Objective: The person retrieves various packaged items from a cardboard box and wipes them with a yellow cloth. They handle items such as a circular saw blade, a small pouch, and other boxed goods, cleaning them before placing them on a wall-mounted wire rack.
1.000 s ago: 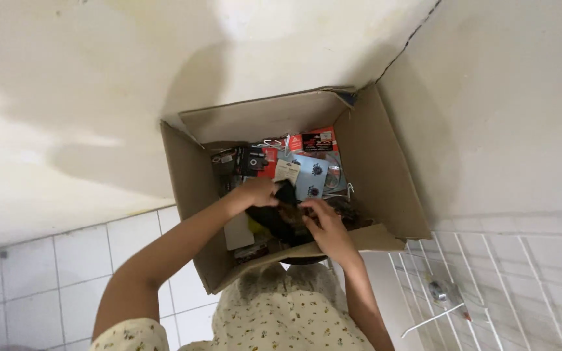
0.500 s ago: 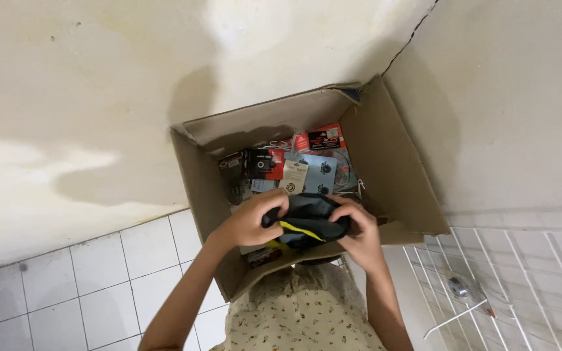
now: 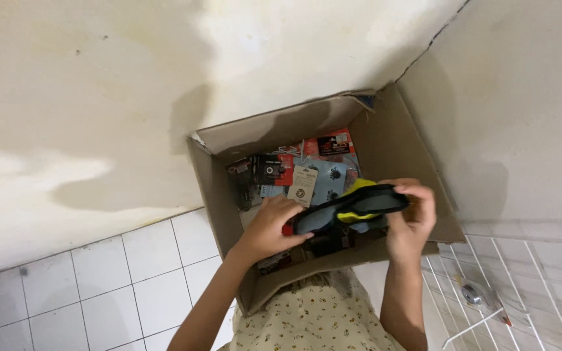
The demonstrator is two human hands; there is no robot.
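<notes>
An open cardboard box (image 3: 222, 188) stands on the tiled floor in a wall corner. Inside lie several packaged items in red, black and light blue card (image 3: 307, 172). Both hands hold a flat black strap-like item with a yellow stripe (image 3: 352, 208) above the box's right half. My left hand (image 3: 269, 224) grips its lower left end. My right hand (image 3: 414, 218) pinches its right end, raised over the box's right flap.
White floor tiles (image 3: 99, 286) lie left of the box. A white wire rack (image 3: 489, 299) with a small metal part on it rests at the lower right. Stained cream walls meet behind the box. A floral garment shows at the bottom.
The black and yellow item has been lifted out of the box and moved right, stretched between both hands. The view has shifted slightly.
</notes>
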